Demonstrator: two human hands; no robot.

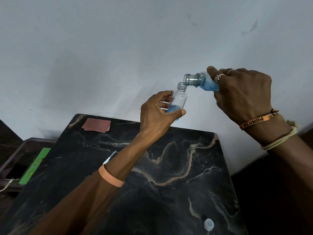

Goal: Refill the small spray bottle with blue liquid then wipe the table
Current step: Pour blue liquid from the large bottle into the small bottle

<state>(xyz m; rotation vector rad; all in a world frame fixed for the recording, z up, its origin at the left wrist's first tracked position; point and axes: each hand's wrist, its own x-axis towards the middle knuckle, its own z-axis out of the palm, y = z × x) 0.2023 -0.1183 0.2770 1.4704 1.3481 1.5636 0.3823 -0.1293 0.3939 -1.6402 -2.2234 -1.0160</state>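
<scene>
Your left hand (pixel 157 114) grips the small bottle (pixel 180 99) low on its body, raised above the table (pixel 169 158), neck under the refill bottle (pixel 203 83) clamped in your right hand (pixel 240 94). Likely light, thin, slick plastic: hold mid-body, squeeze gently.

Items not in use:

1. Wall (pixel 118 48): pale grey-white and matt, filling the upper half of the view. A few faint dark smudges (pixel 250 28) show at its upper right.
2. Thin dark thread (pixel 108 113): lies almost level against the wall, just above the far edge of the desk (pixel 169 209).
3. Dark tray (pixel 25 143): has a raised rim and sits lower than the desk, just beside its left edge.
4. Green card (pixel 34 166): lies flat in the tray, its lettering unreadable.
5. Phone (pixel 16 172): screen dark, lies just left of the green card.
6. White cable (pixel 6 184): runs from the phone's near end toward the left border.
7. Dark floor (pixel 271 192): seen right of the desk, no detail visible.
</scene>
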